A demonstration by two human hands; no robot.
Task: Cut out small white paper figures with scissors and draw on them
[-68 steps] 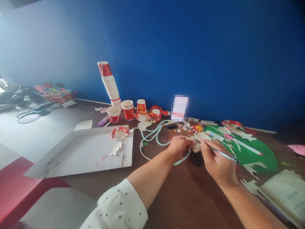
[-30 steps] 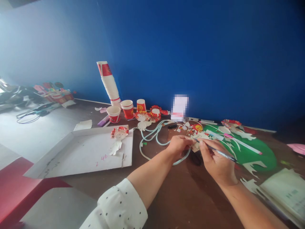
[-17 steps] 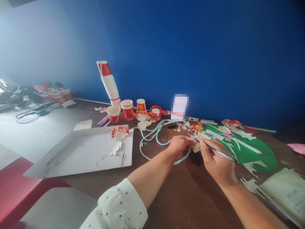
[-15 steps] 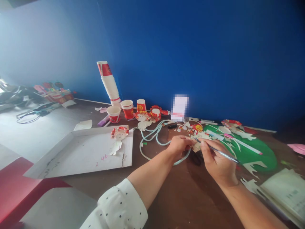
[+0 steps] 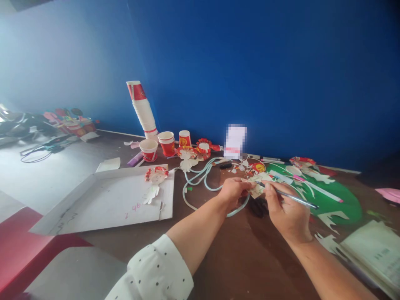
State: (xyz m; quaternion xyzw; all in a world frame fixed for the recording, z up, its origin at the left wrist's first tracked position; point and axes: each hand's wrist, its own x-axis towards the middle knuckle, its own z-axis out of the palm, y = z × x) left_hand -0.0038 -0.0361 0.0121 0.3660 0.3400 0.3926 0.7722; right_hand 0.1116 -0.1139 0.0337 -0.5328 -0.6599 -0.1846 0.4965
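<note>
My left hand (image 5: 234, 192) pinches a small piece of cream paper (image 5: 256, 191) by its left side, above the brown table. My right hand (image 5: 289, 212) is closed around a pen (image 5: 295, 199), whose tip points left at the paper. Whether the tip touches the paper, I cannot tell. Behind both hands lie paper scraps (image 5: 246, 164) and a round red cut-out (image 5: 259, 167). A pale blue cable (image 5: 204, 177) loops beside my left hand. Under the right hand's far side is a green sheet (image 5: 350, 204) with a pink-and-white marker (image 5: 328, 193) on it.
A white box lid (image 5: 106, 204) with a paper figure (image 5: 156, 179) stands at left. Behind it are red-and-white paper cups (image 5: 166, 143) and a tall leaning cup stack (image 5: 143, 112). A white phone-like object (image 5: 235, 141) rests against the blue wall. A notebook (image 5: 375, 246) lies at right.
The pen has tilted a little, its back end lower and further right. The left hand stays nearly in place, still on the paper.
</note>
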